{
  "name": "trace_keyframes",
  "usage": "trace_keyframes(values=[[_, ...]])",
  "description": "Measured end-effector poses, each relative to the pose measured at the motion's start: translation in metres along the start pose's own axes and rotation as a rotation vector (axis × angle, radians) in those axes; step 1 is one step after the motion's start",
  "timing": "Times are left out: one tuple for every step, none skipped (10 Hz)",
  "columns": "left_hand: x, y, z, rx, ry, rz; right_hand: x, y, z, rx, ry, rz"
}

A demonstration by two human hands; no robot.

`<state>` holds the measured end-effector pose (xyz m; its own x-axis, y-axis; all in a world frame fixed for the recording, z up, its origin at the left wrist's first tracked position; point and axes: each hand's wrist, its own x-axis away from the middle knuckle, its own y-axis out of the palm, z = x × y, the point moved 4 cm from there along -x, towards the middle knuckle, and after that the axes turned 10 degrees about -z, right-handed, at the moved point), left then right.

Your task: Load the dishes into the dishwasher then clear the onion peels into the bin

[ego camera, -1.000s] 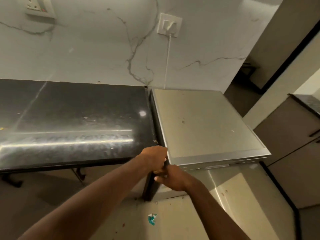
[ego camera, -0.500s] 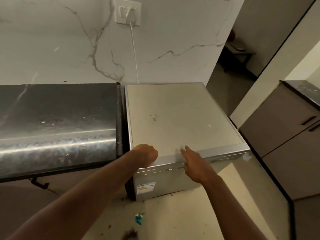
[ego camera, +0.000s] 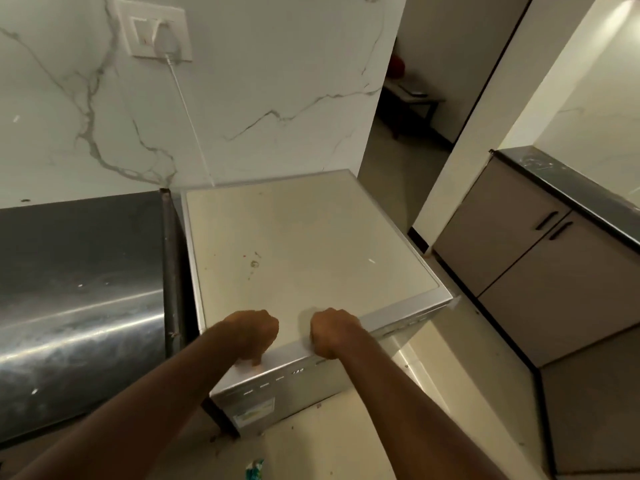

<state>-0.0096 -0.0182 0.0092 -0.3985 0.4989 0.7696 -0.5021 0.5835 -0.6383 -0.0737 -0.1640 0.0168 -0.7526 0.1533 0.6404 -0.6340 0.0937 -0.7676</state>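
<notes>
The dishwasher [ego camera: 294, 244] stands shut beside the counter, with a beige top and a silver front. A silver control strip [ego camera: 287, 374] with a small lit display runs along its front top edge. My left hand [ego camera: 252, 334] is curled at that edge, one digit pressing down on the strip. About a hand's width to the right, my right hand [ego camera: 334, 332] is curled over the same edge. No dishes, onion peels or bin are in view.
A dark, shiny counter [ego camera: 79, 271] adjoins the dishwasher on the left. A plug and white cable hang from the wall socket [ego camera: 156, 29] behind. Brown cabinets [ego camera: 519, 254] stand to the right across a strip of floor. A small wrapper [ego camera: 254, 469] lies on the floor.
Both hands moved from the dishwasher's left front corner to the middle of its front top edge. The right hand, open half a second ago, has curled over the edge.
</notes>
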Motion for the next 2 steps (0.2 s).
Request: trace_keyframes(values=[[0.011, -0.029, -0.017, 0.257, 0.108, 0.039, -0.008, -0.012, -0.003, 0.021, -0.013, 0.013], [0.062, -0.081, -0.011, 0.554, 0.382, 0.451, -0.013, -0.017, -0.015, 0.074, -0.063, 0.032]])
